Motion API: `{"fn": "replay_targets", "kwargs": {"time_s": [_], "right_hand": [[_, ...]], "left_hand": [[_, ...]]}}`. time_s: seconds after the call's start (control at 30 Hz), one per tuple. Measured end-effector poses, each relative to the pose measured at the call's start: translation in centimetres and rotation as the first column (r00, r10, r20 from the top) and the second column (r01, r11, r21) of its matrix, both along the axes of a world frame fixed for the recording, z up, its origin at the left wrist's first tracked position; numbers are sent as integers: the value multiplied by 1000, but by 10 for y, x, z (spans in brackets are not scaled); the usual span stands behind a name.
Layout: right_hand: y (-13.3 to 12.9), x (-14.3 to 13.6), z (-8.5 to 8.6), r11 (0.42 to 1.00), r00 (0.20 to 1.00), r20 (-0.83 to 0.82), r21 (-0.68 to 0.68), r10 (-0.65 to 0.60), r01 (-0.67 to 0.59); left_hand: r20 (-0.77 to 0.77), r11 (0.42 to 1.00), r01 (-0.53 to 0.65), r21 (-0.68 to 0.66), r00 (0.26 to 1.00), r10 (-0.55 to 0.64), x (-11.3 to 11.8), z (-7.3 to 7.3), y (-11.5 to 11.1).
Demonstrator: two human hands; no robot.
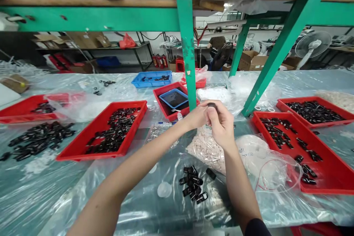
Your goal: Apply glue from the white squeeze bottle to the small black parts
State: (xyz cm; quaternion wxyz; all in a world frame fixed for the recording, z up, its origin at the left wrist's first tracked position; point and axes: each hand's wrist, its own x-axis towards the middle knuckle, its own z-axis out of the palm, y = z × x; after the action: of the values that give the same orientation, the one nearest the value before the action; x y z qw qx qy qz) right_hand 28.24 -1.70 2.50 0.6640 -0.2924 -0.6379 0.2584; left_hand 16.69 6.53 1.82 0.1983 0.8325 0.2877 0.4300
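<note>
Raised over the middle of the table, my right hand (222,123) pinches a small black plastic part (212,105) between thumb and fingers. My left hand (197,117) meets it there, its fingers closed against the same part; the exact grip is partly hidden. Below my hands lies a clear bag of small beige pieces (206,147). Nearer to me, a loose pile of black plastic parts (192,182) rests on the plastic-covered table, with a single black part (211,173) just beside it.
Red trays of black parts stand at left (132,132) and right (332,162). A black heap (41,138) lies far left. A blue tray (151,79) sits behind. A green post (186,44) rises just beyond my hands, and a slanting green brace (276,59) stands right.
</note>
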Motion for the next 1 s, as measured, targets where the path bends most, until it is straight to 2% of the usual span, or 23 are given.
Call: {"fn": "replay_targets", "kwargs": {"time_s": [0.1,0.2,0.3,0.43,0.63,0.83,0.9,1.0], "right_hand": [[2,-5,-1,1000,999,-38,-16,25,-26],[5,-18,-4,993,994,-16,-43,109,-110],[7,-35,-9,978,980,30,-80,196,-193],[4,-50,-17,958,966,35,-142,258,-251],[3,-61,-22,958,972,31,-178,233,-224],[9,-62,-25,950,963,40,-180,268,-257],[11,-59,-27,952,959,113,-193,262,-237],[11,-56,-29,968,942,267,-202,203,-151]], "left_hand": [[-28,998,27,-64,999,-29,-38,5,-4],[210,985,-10,-170,977,46,-81,11,-27],[437,981,-43,-188,891,123,-104,11,-53],[560,980,-74,-185,811,167,-108,3,-70],[618,977,-76,-199,764,185,-100,-12,-68],[569,979,-199,-52,799,193,-107,-15,-65],[545,974,-226,-34,812,208,-112,-14,-66],[487,980,-201,0,856,175,-118,-12,-70]]}}
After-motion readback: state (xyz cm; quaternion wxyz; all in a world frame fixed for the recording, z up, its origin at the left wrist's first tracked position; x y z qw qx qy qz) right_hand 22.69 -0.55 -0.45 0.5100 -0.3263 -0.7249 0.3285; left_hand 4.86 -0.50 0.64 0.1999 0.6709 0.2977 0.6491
